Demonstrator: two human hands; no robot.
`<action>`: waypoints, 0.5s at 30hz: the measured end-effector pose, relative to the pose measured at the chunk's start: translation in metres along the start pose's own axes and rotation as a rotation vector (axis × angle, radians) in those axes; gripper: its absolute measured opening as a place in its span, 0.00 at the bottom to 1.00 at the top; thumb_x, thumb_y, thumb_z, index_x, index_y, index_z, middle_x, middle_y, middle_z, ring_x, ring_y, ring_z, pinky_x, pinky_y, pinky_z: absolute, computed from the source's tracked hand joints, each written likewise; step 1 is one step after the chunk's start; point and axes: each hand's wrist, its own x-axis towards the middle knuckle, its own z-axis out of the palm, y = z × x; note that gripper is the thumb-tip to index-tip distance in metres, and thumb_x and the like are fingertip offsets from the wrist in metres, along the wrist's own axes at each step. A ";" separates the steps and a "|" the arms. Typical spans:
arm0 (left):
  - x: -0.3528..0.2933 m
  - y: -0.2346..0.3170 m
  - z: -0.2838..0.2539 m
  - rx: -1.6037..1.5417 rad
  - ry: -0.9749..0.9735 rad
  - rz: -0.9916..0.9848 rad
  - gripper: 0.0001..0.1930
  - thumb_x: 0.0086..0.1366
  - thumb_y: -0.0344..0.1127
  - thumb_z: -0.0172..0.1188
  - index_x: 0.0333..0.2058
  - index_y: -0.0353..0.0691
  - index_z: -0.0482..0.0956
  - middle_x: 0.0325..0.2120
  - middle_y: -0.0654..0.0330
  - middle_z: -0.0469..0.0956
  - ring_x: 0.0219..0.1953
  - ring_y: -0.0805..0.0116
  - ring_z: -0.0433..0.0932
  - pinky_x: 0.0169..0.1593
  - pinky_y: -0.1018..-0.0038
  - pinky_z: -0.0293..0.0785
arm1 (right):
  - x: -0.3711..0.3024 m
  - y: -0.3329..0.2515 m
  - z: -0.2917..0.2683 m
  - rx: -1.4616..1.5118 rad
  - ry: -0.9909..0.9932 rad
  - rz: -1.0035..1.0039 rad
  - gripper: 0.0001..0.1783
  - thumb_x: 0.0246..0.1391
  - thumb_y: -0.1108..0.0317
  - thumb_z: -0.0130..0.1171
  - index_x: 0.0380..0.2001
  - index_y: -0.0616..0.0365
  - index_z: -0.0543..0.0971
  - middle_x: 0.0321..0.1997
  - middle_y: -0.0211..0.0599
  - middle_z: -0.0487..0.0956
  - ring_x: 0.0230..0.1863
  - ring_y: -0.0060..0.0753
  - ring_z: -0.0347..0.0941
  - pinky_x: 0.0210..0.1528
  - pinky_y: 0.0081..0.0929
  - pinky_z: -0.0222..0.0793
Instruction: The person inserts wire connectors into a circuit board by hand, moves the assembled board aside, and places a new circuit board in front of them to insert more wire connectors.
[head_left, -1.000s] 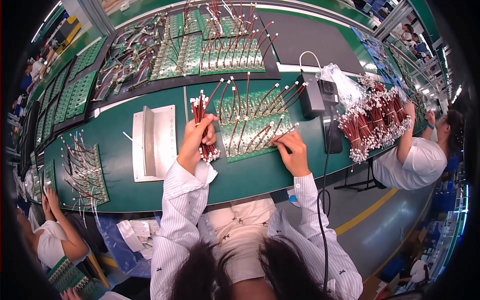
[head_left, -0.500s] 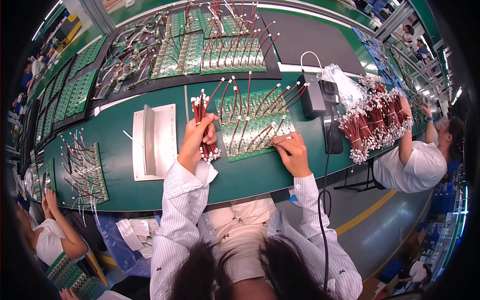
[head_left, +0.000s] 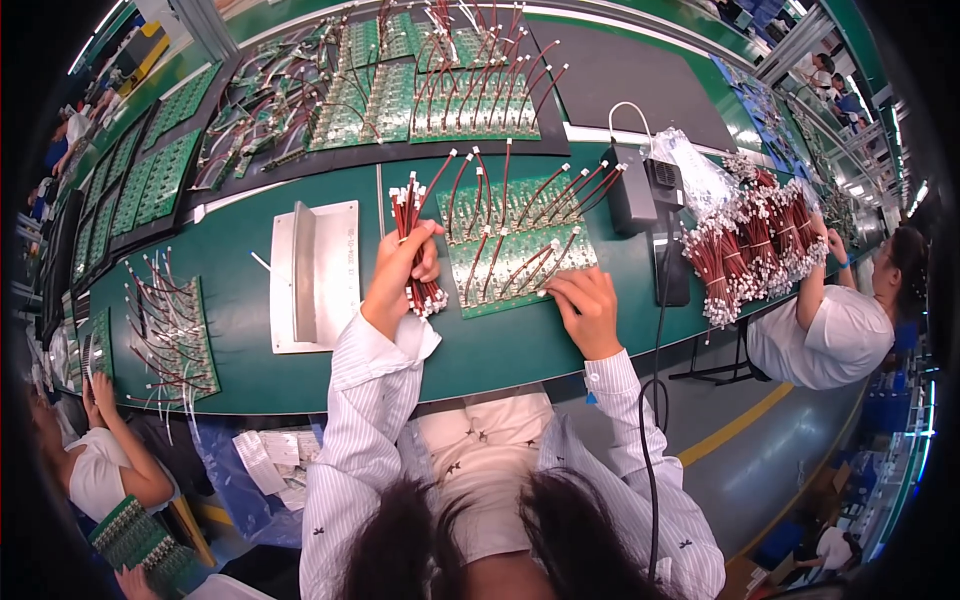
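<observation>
While my left hand [head_left: 400, 268] clenches a bundle of thin red wires [head_left: 418, 245] with white plug ends, my right hand [head_left: 583, 305] lies on the near edge of a flat green circuit board [head_left: 505, 262], fingers bent, pinching a wire there. Both sit mid-desk [head_left: 240, 290], beside a smooth grey metal plate [head_left: 325, 280].

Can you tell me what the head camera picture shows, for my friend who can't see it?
A person's left hand holds a bundle of red wires while the right hand rests on a green circuit board on a green workbench.
</observation>
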 end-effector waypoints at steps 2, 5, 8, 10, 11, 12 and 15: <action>0.000 0.000 0.000 -0.006 -0.007 0.006 0.09 0.58 0.33 0.49 0.29 0.31 0.68 0.08 0.66 0.60 0.07 0.82 0.53 0.13 0.83 0.50 | 0.001 -0.002 -0.002 0.003 -0.010 0.016 0.05 0.34 0.75 0.59 0.21 0.55 0.76 0.27 0.24 0.75 0.29 0.27 0.66 0.30 0.23 0.57; -0.001 0.000 0.000 -0.036 -0.024 0.005 0.09 0.58 0.34 0.49 0.29 0.31 0.68 0.08 0.66 0.61 0.07 0.82 0.53 0.13 0.83 0.50 | -0.002 0.002 0.002 -0.006 0.028 0.068 0.05 0.35 0.75 0.59 0.21 0.55 0.75 0.26 0.24 0.74 0.28 0.27 0.66 0.29 0.23 0.57; -0.001 0.002 0.001 -0.041 -0.044 0.019 0.09 0.58 0.34 0.49 0.29 0.31 0.68 0.08 0.66 0.61 0.07 0.82 0.53 0.13 0.82 0.50 | -0.009 0.004 0.007 0.015 0.069 0.111 0.04 0.35 0.75 0.59 0.20 0.56 0.75 0.25 0.25 0.74 0.28 0.28 0.66 0.29 0.24 0.57; -0.002 0.001 0.001 -0.045 -0.048 0.023 0.09 0.59 0.34 0.49 0.29 0.31 0.68 0.08 0.66 0.60 0.07 0.82 0.53 0.13 0.82 0.50 | -0.006 0.000 0.005 -0.008 0.060 0.113 0.04 0.35 0.75 0.59 0.20 0.56 0.75 0.25 0.25 0.73 0.27 0.29 0.66 0.29 0.25 0.57; -0.002 0.001 0.000 -0.046 -0.047 0.021 0.09 0.59 0.34 0.49 0.29 0.31 0.68 0.08 0.66 0.60 0.07 0.82 0.53 0.13 0.82 0.50 | -0.006 -0.002 0.003 -0.033 0.051 0.117 0.04 0.35 0.75 0.59 0.20 0.57 0.75 0.24 0.26 0.73 0.27 0.29 0.65 0.29 0.25 0.57; -0.002 0.001 -0.001 -0.043 -0.060 0.027 0.10 0.59 0.34 0.49 0.29 0.31 0.68 0.08 0.66 0.60 0.07 0.82 0.53 0.13 0.82 0.50 | -0.004 -0.004 0.001 -0.034 0.048 0.119 0.04 0.35 0.75 0.59 0.20 0.57 0.75 0.24 0.26 0.73 0.27 0.29 0.65 0.29 0.25 0.57; -0.003 0.001 0.000 -0.037 -0.076 0.030 0.10 0.59 0.35 0.49 0.29 0.31 0.68 0.08 0.66 0.60 0.07 0.82 0.52 0.13 0.83 0.50 | 0.002 -0.007 -0.004 -0.090 0.005 0.087 0.04 0.35 0.75 0.59 0.20 0.57 0.74 0.23 0.27 0.71 0.27 0.30 0.65 0.28 0.26 0.57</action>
